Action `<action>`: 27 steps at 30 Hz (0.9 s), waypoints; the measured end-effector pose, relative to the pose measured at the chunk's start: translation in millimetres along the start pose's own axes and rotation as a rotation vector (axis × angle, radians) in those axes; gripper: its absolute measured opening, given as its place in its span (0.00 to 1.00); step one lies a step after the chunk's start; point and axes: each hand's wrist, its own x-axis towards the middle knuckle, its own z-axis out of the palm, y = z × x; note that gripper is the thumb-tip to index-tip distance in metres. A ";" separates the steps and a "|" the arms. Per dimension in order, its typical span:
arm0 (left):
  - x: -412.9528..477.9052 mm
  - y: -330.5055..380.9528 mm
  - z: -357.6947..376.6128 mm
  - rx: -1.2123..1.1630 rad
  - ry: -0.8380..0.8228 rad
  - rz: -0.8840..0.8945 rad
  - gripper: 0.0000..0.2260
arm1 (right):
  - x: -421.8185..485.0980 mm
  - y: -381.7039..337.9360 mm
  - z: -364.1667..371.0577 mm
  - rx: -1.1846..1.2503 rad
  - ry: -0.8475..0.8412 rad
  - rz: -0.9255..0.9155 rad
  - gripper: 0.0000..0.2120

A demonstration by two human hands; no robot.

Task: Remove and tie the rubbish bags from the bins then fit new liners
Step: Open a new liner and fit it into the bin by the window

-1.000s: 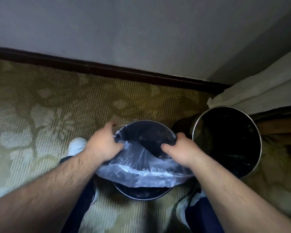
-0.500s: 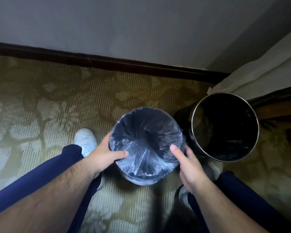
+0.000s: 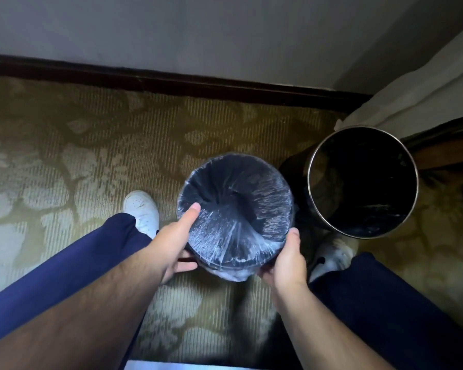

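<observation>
Now both hands hold the lined bin

Down on the carpet (image 3: 91, 161), between the person's knees, the small bin (image 3: 275, 236) sits at the middle of the view, its mouth turned up towards the camera. A clear liner (image 3: 225, 236) is stretched over the rim and sags into the dark inside in creased folds, with a loose edge bunched below the near side.

The left hand (image 3: 175, 245) holds the bin's left side. Its thumb lies across the rim on the plastic and its fingers curl under the near wall, so that grip is clamped on the bin. The right hand (image 3: 288, 261) holds the right side with the thumb straight up against the wall. Its fingers wrap round out of sight beneath. Whether the bin rests on the floor or is lifted off it cannot be told.

Just right of it stands a larger bin (image 3: 329, 201) with a metal rim and a dark, glossy inside. A white shoe (image 3: 142, 209) shows on the left and another shoe (image 3: 332, 253) on the right, below navy trousers (image 3: 64, 263). A dark skirting board (image 3: 171, 81) runs along the far wall, and white cloth (image 3: 412, 97) hangs at far right.
</observation>
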 end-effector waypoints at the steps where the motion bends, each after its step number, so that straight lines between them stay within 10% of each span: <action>1: 3.4 -1.3 1.2 -0.046 -0.009 0.023 0.30 | 2.3 0.4 1.9 0.097 -0.050 0.019 0.24; 6: 11.5 4.0 -3.1 -0.116 0.095 0.262 0.26 | 13.6 -12.9 -5.7 0.163 -0.017 -0.063 0.26; 9: 2.6 16.8 0.0 0.235 0.506 0.481 0.30 | 8.4 -21.1 -11.7 -0.224 0.293 -0.434 0.20; 12: -11.7 40.8 8.5 0.434 0.529 0.763 0.32 | 0.7 -30.8 -9.3 -0.370 0.143 -0.732 0.30; 17: 11.9 60.4 10.9 0.545 0.324 0.606 0.32 | 24.5 -49.3 8.1 -0.248 -0.141 -0.451 0.28; 27: 2.7 51.8 11.8 0.713 0.518 0.720 0.30 | 36.7 -56.0 -10.9 0.466 0.085 -0.001 0.22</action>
